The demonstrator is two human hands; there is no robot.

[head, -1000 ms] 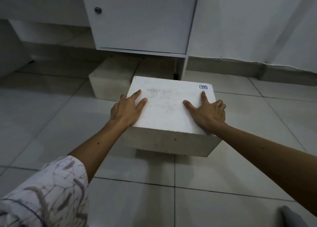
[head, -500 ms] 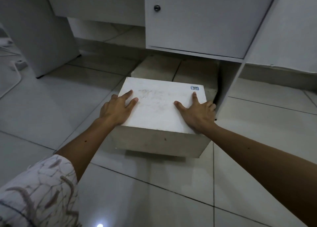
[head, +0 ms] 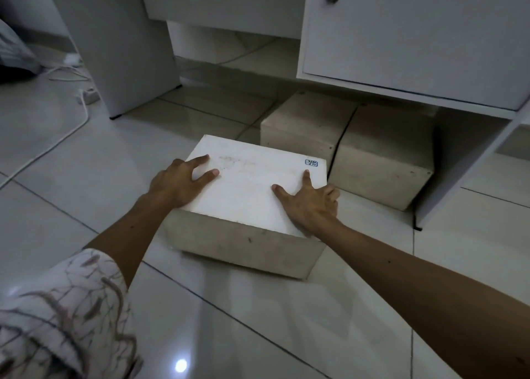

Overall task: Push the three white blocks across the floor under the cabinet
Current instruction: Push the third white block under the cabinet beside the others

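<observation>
Your left hand (head: 179, 182) and right hand (head: 311, 203) lie flat and spread on top of the near white block (head: 252, 189), palms down, gripping nothing, with the right hand's outer fingers curled over the block's right edge. The block sits on the tiled floor (head: 86, 178) just in front of the cabinet (head: 415, 40), its far right corner close to two more blocks: the left block (head: 304, 126) and the right block (head: 384, 149) stand side by side, partly under the cabinet's lower edge, with a dark seam between them. A small label (head: 311, 162) marks the near block's far right corner. The block looks solid, stiff and probably heavy, and the glossy tiles should let it slide rather than lift. Press low on the near face or keep your palms on top near the close edge. No containers hold anything here; the cabinet door is closed. A white cable (head: 57, 138) trails across the floor at left, well apart
</observation>
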